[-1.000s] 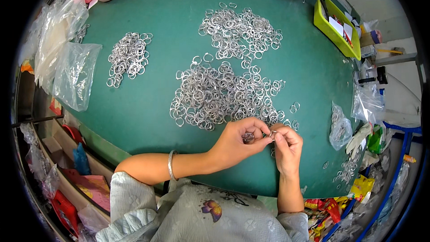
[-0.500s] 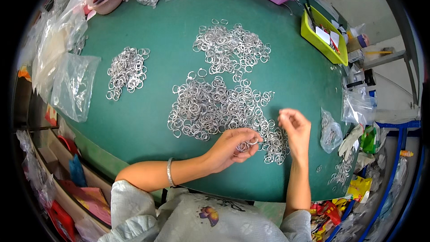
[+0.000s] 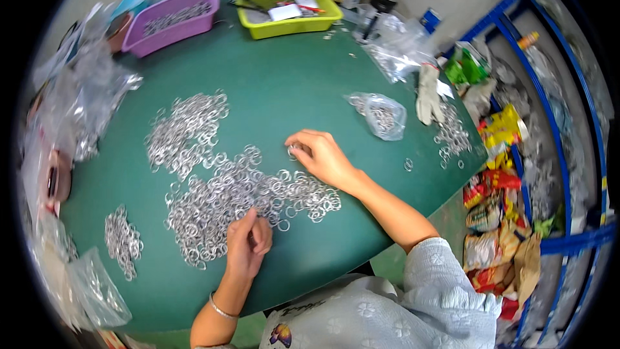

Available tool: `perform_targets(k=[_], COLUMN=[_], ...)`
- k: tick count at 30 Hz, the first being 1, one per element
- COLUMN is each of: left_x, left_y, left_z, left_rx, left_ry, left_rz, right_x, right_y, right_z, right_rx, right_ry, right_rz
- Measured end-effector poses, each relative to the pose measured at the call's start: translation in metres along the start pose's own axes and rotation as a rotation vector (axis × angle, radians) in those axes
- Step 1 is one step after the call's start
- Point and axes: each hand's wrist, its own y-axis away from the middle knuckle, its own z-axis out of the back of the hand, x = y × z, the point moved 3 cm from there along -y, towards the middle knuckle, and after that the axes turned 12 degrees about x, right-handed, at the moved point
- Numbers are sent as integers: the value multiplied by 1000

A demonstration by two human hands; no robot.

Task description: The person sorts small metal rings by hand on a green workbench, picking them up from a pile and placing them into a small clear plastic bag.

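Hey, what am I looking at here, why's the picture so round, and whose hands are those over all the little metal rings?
There is no machine here: a person works with bare hands, filmed by a wide fisheye camera on their head looking down, which is why straight edges bend. The left hand rests on the near edge of a big pile of small silver rings, fingers pinched together. The right hand reaches to the pile's far edge and fingers a single ring. All this lies on a round green table. At the back stand a purple basket and a yellow-green tray; a clear bag of rings lies to the right.
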Motion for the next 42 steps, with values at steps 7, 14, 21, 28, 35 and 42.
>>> perform_targets(k=[7, 14, 21, 28, 35, 42], left_x=[5, 11, 11, 13, 8, -6], left_y=[2, 0, -2, -2, -2, 7], left_z=[-1, 1, -2, 7, 4, 3], left_rx=[84, 111, 114, 75, 64, -158], left_ry=[-114, -164, -276, -311, -217, -115], left_rz=[44, 84, 73, 151, 102, -268], right_x=[-52, -154, -190, -60, 26, 50], right_y=[137, 254, 260, 128, 37, -11], right_z=[72, 148, 163, 91, -51, -52], right_rx=[-230, -796, -831, -578, 169, 348], right_ry=[-119, 291, 650, 111, 324, 175], right_rz=[-340, -580, -615, -141, 155, 205])
